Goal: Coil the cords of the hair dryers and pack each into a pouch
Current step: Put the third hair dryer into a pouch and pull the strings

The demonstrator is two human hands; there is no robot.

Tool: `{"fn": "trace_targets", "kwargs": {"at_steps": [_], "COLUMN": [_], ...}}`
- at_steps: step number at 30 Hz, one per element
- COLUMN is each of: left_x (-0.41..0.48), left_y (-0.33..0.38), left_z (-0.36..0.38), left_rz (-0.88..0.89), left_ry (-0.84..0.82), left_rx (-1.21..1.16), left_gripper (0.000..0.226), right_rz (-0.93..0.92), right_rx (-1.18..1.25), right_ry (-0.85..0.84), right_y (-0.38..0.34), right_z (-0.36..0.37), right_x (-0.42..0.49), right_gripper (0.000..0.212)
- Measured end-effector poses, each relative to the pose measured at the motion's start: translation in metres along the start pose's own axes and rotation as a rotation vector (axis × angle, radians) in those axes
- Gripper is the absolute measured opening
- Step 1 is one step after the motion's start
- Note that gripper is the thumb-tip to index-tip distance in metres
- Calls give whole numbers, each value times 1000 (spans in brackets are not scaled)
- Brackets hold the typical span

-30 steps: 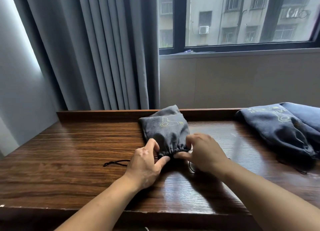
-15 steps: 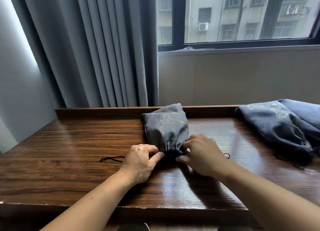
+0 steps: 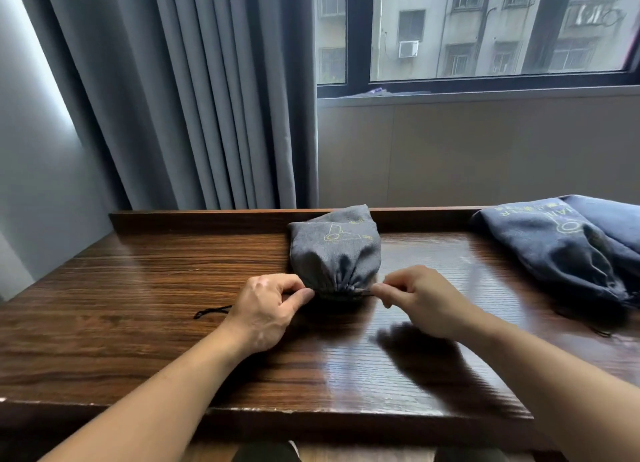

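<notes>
Pinching gathered pouch [image 3: 334, 254] mouth with left hand [image 3: 266, 309], drawstring [image 3: 212, 311] with right hand [image 3: 419, 299], fingers [image 3: 304, 293] curled tight. Pouch between fingertips, bulging beyond them. Risk: dragging pouch sideways by uneven pull; losing string, mouth reopening.

Wooden table [image 3: 138, 326]: grey pouch [image 3: 334, 254] centre-back, black cord [image 3: 211, 312] left, perhaps two dark pouches [image 3: 554, 254] right.

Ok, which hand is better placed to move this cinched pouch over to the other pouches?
Right hand, probably: it pinches the drawstring on the side of the grey pouch nearest the dark pouches; the left hand sits opposite.
</notes>
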State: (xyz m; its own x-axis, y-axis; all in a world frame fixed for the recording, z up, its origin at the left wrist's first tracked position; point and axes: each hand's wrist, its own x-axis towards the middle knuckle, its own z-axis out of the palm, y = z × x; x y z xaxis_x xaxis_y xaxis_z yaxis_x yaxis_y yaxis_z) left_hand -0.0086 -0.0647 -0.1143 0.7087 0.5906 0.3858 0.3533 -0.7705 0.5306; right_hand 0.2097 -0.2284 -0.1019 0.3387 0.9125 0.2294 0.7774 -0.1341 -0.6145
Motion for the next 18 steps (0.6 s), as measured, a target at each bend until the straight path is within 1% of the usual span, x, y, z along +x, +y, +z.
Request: {"fn": "trace_targets", "kwargs": {"at_steps": [3,5,6,7,8,9,10,11,12,13,14,15,16,17,18], "left_x": [-2,-1,0,1,3,4,4,4,4,4,3,1,0,-2,-4], "left_y": [-8,-9,-9,-9,-11,-14,-17,-18,-16,-10,-1,8,16,23,29], "left_z": [-7,-9,-13,-19,-25,-33,-41,-48,-53,-57,-59,-59,-58,-54,-48], "left_rz": [-29,-78,-116,-173,-235,-292,-318,-321,-311,-302,-299,-292,-288,-292,-299], "left_ry": [-69,-134,-148,-134,-112,-94,-113,-183,-297,-433,-552,-627,-650,-637,-602], "left_rx": [-29,-44,-60,-87,-112,-85,-2,100,162,157,86,-25,-160,-318,-491], "left_gripper": [29,26,27,30,33,33,29,22,18,16,16,17,18,18,18], "right_rz": [-13,-45,-57,-63,-70,-85,-118,-149,-153,-130,-73,-3,36,55,64], "right_rx": [0,-39,-43,12,144,292,379,340,149,-157,-446,-612,-632,-557,-410], "right_ry": [31,73,99,109,84,37,-2,-16,-9,25,91,180,295,409,513], "right_y": [16,17,16,14,14,12,14,17,22,26,31,31,26,18,11], "right_z": [-3,3,5,4,0,-8,-17,-26,-30,-31,-28,-22,-15,-8,-2], "right_x": [-4,-4,-4,-3,-4,-6,-8,-8,-6,-3,0,3,5,8,12], "right_gripper": [41,40,36,29,23,21,24,29,35,39,38,34,29,26,27]}}
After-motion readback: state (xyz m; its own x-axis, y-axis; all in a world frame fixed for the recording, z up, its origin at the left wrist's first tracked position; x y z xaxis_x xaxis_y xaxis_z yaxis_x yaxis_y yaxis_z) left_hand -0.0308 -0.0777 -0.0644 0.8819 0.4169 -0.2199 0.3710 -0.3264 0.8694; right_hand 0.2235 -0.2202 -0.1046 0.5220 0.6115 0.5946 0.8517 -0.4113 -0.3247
